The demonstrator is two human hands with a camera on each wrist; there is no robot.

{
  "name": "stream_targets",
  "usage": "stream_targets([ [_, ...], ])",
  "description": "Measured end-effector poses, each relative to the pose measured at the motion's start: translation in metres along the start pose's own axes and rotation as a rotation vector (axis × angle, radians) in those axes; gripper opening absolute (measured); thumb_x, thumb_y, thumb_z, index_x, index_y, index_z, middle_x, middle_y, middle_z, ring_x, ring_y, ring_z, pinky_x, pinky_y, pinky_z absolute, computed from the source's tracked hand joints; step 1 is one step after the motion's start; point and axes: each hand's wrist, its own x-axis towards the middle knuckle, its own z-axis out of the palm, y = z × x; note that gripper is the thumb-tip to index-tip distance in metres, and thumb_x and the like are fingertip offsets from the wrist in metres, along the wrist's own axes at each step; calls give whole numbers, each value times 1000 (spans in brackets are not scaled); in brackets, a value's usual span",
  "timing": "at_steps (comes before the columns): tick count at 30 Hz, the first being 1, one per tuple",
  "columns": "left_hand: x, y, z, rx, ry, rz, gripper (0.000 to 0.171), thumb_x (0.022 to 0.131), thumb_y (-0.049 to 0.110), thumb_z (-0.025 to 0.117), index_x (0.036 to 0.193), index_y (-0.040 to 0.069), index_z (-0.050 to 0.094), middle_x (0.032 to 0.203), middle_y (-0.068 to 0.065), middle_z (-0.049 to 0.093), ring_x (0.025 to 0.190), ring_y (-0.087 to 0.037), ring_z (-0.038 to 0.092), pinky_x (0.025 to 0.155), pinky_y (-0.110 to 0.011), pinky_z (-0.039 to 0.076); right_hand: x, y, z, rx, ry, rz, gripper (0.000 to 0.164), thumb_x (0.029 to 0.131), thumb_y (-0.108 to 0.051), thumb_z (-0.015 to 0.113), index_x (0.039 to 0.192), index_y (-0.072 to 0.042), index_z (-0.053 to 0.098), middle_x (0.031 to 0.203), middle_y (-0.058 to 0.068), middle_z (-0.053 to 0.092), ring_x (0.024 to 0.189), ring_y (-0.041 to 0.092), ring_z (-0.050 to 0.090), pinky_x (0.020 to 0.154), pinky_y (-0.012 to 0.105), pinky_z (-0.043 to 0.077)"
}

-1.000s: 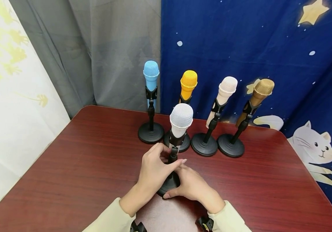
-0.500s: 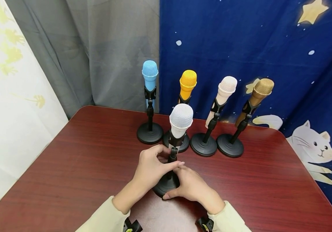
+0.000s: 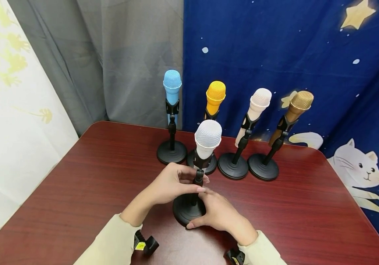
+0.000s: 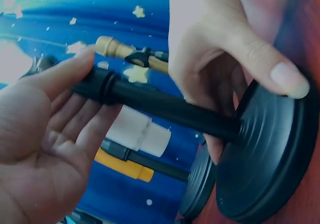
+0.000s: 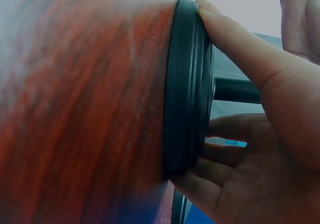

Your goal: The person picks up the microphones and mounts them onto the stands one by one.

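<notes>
A white microphone [image 3: 207, 138] sits in the clip of a black desk stand [image 3: 184, 211] near the middle of the table. My left hand [image 3: 167, 186] holds the upper part of the pole, thumb in front and fingers behind. In the left wrist view that thumb lies along the black collar [image 4: 100, 86]. Lower down, my right hand [image 3: 220, 213] grips the round base by its edge. The right wrist view has the thumb on one side of the base [image 5: 187, 94] and fingers at its far edge, with the base's underside against the tabletop.
Behind stand a blue microphone [image 3: 172, 82], a yellow one [image 3: 215, 96], a pale pink one [image 3: 259, 101] and a brown-gold one [image 3: 299, 105], each on a black stand. The white microphone partly hides the yellow one's stand. Curtains hang beyond the red-brown table [image 3: 87, 191].
My left wrist and forearm have swung to the left, the hand still around the pole. The base shows more and sits slightly further left. My right hand stays at its edge.
</notes>
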Motion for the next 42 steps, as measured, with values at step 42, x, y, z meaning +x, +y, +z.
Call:
stream_targets([
  [42, -10, 13, 50, 270, 659, -78, 28, 70, 23, 94, 86, 17, 72, 89, 2, 76, 76, -5, 74, 69, -21, 59, -2, 0, 1, -24, 10, 4, 88, 65, -51, 92, 138, -14, 59, 146, 10, 57, 128, 30, 61, 102, 51, 51],
])
